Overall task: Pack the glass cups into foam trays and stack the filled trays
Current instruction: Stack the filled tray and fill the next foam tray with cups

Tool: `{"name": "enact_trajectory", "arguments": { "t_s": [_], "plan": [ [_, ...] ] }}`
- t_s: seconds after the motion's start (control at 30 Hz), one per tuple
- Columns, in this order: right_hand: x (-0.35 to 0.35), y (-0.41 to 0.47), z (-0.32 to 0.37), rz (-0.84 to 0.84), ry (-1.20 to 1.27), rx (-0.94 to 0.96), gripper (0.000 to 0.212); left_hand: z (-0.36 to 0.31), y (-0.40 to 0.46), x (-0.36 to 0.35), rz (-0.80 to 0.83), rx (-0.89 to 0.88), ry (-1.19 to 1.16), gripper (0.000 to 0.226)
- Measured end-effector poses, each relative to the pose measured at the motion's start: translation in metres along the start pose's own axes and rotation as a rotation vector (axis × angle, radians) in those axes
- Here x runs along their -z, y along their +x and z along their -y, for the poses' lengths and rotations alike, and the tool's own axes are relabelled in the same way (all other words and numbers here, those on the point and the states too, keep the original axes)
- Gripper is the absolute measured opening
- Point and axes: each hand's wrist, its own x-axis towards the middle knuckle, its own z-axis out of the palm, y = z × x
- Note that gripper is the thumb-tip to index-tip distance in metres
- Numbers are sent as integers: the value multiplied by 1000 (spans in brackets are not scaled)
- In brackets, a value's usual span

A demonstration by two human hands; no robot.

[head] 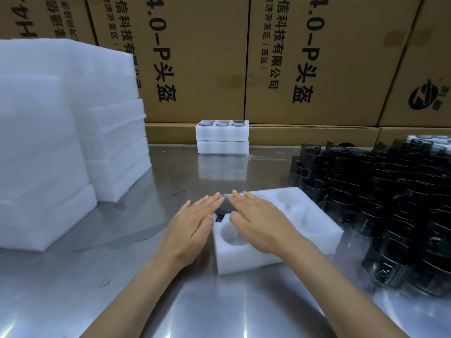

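A white foam tray [314, 230] with round pockets lies on the steel table in front of me. One dark glass cup [225, 206] sits in its far left pocket, mostly hidden by my hands. My left hand [192, 223] lies flat with straight fingers at the tray's left edge, fingertips at the cup's rim. My right hand [258, 215] is flat over the tray, its fingers reaching the cup from the right. The near left pocket [233, 234] and the right pockets hold nothing. Two filled trays [222, 136] stand stacked at the back.
A crowd of dark glass cups [380, 191] covers the table's right side. Tall stacks of white foam [48, 142] stand at the left. Brown cardboard boxes [195, 57] wall off the back. Bare steel table [195, 301] lies near me.
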Motion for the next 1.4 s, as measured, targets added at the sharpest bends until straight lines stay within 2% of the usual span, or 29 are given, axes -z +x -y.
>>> {"name": "enact_trajectory", "arguments": {
  "t_s": [0.1, 0.2, 0.27, 0.37, 0.43, 0.53, 0.67, 0.77, 0.87, 0.93, 1.0, 1.07, 1.17, 1.23, 1.3, 1.33, 1.4],
  "plan": [
    [5, -8, -2, -301, -14, -117, 47, 0, -2, -4, -10, 52, -100, 49],
    [17, -19, -18, -456, -65, -279, 42, 2, 1, -8, -73, 153, -267, 56],
    [24, -30, -30, -439, -64, -429, 43, 1, 3, -11, -67, 238, -383, 68],
    [26, -38, -36, -330, -59, -605, 44, -1, 0, -15, 41, 266, -450, 85],
    [25, -37, -35, -306, -87, -614, 44, 0, 1, -17, 64, 281, -486, 89],
    [27, -37, -37, -358, -100, -604, 38, -1, 11, -16, 24, 350, -610, 95],
    [34, -36, -56, -444, -1, -671, 30, -2, 21, -13, -25, 426, -721, 97],
    [39, -29, -77, -517, -21, -707, 28, -1, 24, -12, -38, 444, -757, 92],
    [42, -22, -96, -419, -39, -795, 25, 0, 24, -12, -38, 437, -774, 90],
    [42, -20, -104, -317, -51, -855, 16, 1, 24, -12, -36, 427, -768, 89],
    [41, -19, -108, -297, -67, -876, 8, 3, 25, -13, -35, 423, -769, 89],
    [41, -21, -110, -355, -62, -871, 14, 4, 24, -13, -36, 420, -774, 88],
    [50, -25, -109, -562, -45, -806, 22, 5, 25, -15, -32, 417, -776, 86],
    [59, -28, -103, -762, -49, -676, 20, 6, 26, -16, -28, 420, -781, 83],
    [64, -29, -87, -897, 13, -447, 18, 6, 27, -17, -31, 424, -776, 83],
    [65, -28, -77, -905, 70, -335, 19, 7, 28, -18, -33, 428, -775, 82],
    [62, -23, -59, -819, 176, -183, 19, 7, 28, -19, -33, 424, -777, 79]
  ]
}}
